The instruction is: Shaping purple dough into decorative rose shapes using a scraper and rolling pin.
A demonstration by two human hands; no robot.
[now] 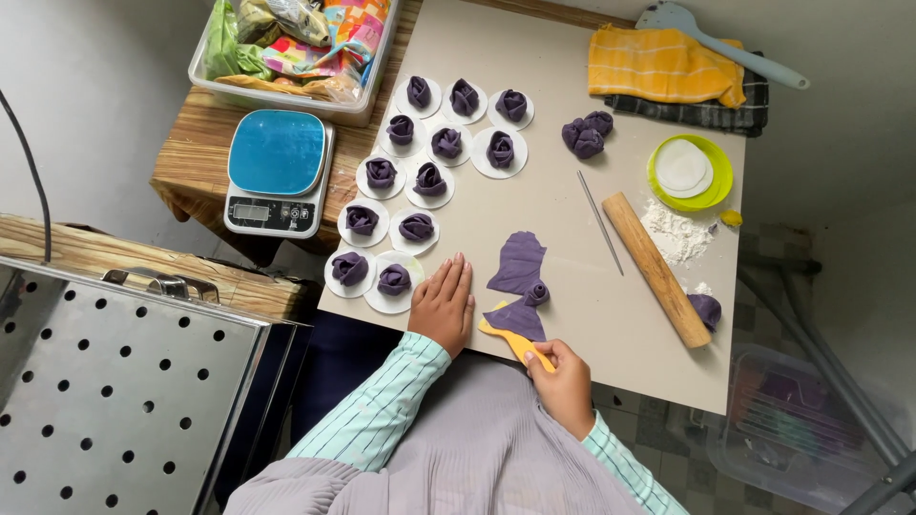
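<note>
My left hand (pixel 445 301) lies flat on the beige board (pixel 553 219), fingers together, just right of the nearest purple dough rose (pixel 393 279). My right hand (pixel 565 384) grips a yellow plastic scraper (pixel 515 341) whose blade slides under a flat piece of purple dough (pixel 516 319). A small rolled dough bud (pixel 537 293) sits beside a larger flat purple sheet (pixel 520 262). Several finished purple roses on white paper rounds (pixel 429 143) fill the board's left part.
A wooden rolling pin (pixel 656 269), a thin metal skewer (pixel 599 221), a flour pile (pixel 676 232), a green dish of paper rounds (pixel 691 172), loose dough lumps (pixel 585 135), a blue kitchen scale (pixel 278 172), yellow cloth (pixel 660 65), a spatula (pixel 725 43), a plastic tub (pixel 296 48), a perforated steel tray (pixel 114 381).
</note>
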